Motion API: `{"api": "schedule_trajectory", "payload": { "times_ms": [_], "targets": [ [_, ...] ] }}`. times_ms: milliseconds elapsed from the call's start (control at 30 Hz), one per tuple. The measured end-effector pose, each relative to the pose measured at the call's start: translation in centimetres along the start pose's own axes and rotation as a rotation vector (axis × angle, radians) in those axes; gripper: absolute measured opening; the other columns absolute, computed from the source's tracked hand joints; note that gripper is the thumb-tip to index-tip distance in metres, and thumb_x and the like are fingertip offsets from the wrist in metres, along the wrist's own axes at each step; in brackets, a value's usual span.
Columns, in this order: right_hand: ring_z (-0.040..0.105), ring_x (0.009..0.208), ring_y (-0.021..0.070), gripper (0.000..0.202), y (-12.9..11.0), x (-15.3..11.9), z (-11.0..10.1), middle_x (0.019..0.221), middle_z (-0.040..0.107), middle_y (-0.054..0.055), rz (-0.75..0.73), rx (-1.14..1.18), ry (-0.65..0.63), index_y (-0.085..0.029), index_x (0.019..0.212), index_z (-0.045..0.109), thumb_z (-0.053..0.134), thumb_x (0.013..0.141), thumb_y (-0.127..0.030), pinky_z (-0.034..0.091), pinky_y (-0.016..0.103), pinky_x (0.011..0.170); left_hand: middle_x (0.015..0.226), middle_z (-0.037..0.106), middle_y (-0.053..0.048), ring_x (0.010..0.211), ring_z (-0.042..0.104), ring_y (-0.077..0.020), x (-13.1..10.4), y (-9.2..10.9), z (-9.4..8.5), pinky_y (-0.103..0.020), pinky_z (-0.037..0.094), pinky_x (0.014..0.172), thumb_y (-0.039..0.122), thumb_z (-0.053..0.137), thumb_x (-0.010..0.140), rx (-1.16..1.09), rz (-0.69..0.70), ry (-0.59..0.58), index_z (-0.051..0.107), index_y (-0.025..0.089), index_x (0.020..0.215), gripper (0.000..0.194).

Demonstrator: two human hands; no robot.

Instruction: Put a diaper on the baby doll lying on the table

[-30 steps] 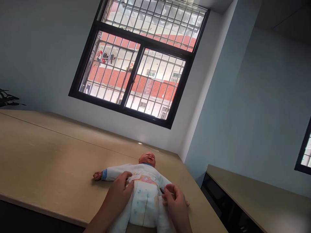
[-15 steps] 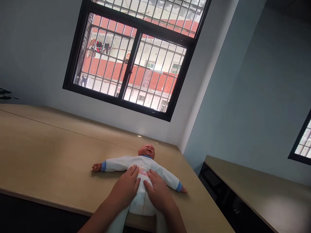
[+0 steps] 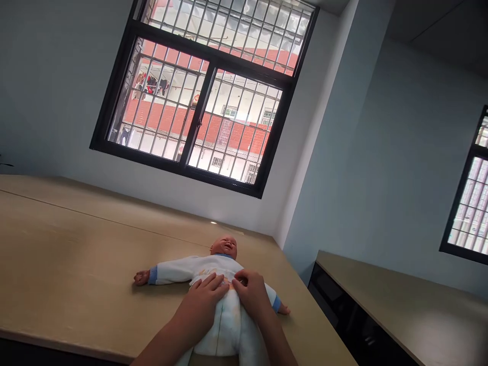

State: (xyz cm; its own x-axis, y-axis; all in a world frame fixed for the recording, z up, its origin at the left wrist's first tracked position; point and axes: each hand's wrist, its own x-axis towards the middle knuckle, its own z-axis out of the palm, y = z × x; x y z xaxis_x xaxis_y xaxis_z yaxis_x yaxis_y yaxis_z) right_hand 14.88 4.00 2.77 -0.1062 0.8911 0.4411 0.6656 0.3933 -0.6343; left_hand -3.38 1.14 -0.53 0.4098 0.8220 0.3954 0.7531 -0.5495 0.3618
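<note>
A baby doll [image 3: 224, 246] lies on its back on the wooden table, arms spread to both sides. It wears a white top [image 3: 175, 268] with blue cuffs and collar, and pale white trousers [image 3: 223, 330]. Flat across the doll's belly rests my left hand [image 3: 204, 300], its fingers stretched out and nothing gripped. My right hand [image 3: 252, 295] is at the other side of the belly, thumb and curled fingers pinched together at the lower front of the top. My hands partly cover the print on the top. The doll's feet are out of view.
The wooden table [image 3: 76, 284] has its near edge at lower left. Another table [image 3: 400, 295] with a dark side stands at right. Behind are a wall and a barred window [image 3: 183, 165]; a second window [image 3: 470, 203] is at far right.
My right hand has gone from lying flat on the doll to a pinch at its top. My left hand has shifted slightly and still lies flat. The view has tilted up a little.
</note>
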Motion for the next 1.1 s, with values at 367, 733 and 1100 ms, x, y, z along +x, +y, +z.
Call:
{"api": "schedule_trajectory", "payload": {
  "times_ms": [367, 733, 1100],
  "targets": [
    [0.064, 0.081, 0.0226, 0.023, -2.3, 1.2, 0.4, 0.09, 0.072, 0.016, -0.231, -0.596, -0.244, -0.012, 0.083, 0.076, 0.054, 0.086, -0.018, 0.041, 0.03, 0.071, 0.156, 0.046, -0.004, 0.149, 0.033, -0.0275, -0.1, 0.6, -0.5, -0.053, 0.032, 0.119, 0.0, 0.038, 0.079, 0.095, -0.032, -0.073, 0.056, 0.023, 0.142, 0.07],
    [0.055, 0.069, 0.015, 0.017, 1.3, 1.2, 1.2, 0.074, 0.066, 0.005, -0.118, -0.328, -0.082, -0.015, 0.078, 0.061, 0.046, 0.086, -0.014, 0.036, 0.026, 0.064, 0.157, 0.044, -0.004, 0.143, 0.039, -0.0334, 0.6, -0.2, 0.7, -0.057, 0.038, 0.111, 0.006, 0.044, 0.078, 0.239, 0.064, -0.093, 0.047, 0.027, 0.149, 0.073],
    [0.047, 0.059, 0.0143, 0.019, 4.4, 1.0, 1.6, 0.063, 0.05, -0.003, 0.06, 0.39, -0.006, -0.019, 0.075, 0.052, 0.053, 0.078, -0.038, 0.04, 0.027, 0.058, 0.156, 0.045, -0.006, 0.129, 0.047, -0.0408, 1.1, 0.8, -1.1, -0.069, 0.039, 0.101, 0.012, 0.053, 0.072, 0.282, 0.145, -0.15, 0.048, 0.028, 0.143, 0.073]
  ]
}}
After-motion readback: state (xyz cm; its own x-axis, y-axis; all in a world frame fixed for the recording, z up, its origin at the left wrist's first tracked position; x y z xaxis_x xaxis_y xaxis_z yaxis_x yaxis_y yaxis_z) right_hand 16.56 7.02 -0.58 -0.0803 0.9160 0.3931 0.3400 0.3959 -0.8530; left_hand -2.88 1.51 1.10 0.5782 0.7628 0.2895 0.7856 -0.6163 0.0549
